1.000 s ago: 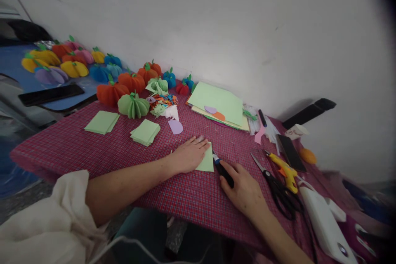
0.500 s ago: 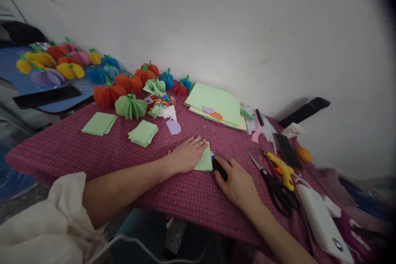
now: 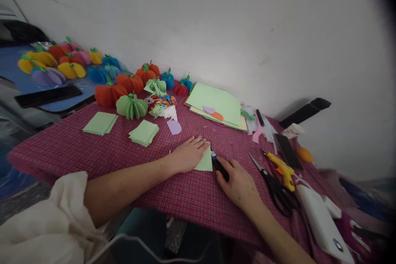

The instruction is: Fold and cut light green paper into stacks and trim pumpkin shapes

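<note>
My left hand (image 3: 188,154) lies flat, fingers stretched out, on a light green paper piece (image 3: 205,161) on the red checked tablecloth (image 3: 93,148). My right hand (image 3: 239,182) is closed round a black pen-like tool (image 3: 219,165) whose tip touches the right edge of that paper. Two small stacks of green paper squares (image 3: 144,133) (image 3: 100,123) lie to the left, with a lilac paper cut-out (image 3: 174,127) near them.
Paper pumpkins (image 3: 131,106) in several colours line the wall, beside paper scraps (image 3: 161,103). Coloured sheets (image 3: 216,105) lie behind. Scissors (image 3: 274,187), a yellow cutter (image 3: 283,169), a white device (image 3: 321,222) and a dark phone (image 3: 287,150) lie to the right. Another phone (image 3: 46,95) rests on a blue surface.
My right hand has slid the tool a little up along the paper's right edge. My left hand stays flat on the paper.
</note>
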Demonstrator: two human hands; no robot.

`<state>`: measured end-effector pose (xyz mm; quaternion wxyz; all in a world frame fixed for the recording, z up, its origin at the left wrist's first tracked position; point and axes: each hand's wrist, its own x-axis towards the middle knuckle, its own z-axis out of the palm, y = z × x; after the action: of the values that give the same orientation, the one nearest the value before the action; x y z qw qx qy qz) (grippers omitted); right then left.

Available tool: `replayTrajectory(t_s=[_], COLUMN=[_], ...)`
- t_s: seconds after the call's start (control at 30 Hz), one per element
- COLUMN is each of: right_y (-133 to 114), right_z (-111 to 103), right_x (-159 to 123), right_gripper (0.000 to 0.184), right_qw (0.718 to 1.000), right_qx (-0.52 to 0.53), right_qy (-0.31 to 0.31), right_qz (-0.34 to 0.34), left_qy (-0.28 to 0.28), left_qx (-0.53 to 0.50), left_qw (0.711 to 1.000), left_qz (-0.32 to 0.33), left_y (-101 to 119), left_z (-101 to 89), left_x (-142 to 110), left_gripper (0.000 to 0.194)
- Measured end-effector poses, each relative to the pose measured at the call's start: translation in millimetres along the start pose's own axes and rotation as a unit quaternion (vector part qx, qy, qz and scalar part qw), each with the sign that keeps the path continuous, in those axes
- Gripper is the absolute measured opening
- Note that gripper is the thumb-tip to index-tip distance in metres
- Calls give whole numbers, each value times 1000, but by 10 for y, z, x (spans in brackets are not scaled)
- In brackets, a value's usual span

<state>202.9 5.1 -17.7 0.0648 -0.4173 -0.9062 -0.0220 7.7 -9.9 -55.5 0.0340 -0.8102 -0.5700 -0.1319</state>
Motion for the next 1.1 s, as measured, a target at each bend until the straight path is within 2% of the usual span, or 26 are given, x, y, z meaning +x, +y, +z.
replayTrajectory(t_s=[0.27,0.8,1.1], right_y=[-32,-3,-12], right_z=[2,6,19], right_x=[68,-22,54], right_gripper=[39,39,39], right_qw=[1000,1000,1000], right_qx=[6,-6,-8], right_qy=[-5,-11,-6], right_qz=[2,14,7], left_qy=[6,11,5], left_qx=[-7,7,2], left_qw=[1000,1000,1000], left_qz=[4,7,7], left_y=[-17,-16,-14], left_z=[40,71,57], left_x=[8,9,7], left_gripper=[43,43,44])
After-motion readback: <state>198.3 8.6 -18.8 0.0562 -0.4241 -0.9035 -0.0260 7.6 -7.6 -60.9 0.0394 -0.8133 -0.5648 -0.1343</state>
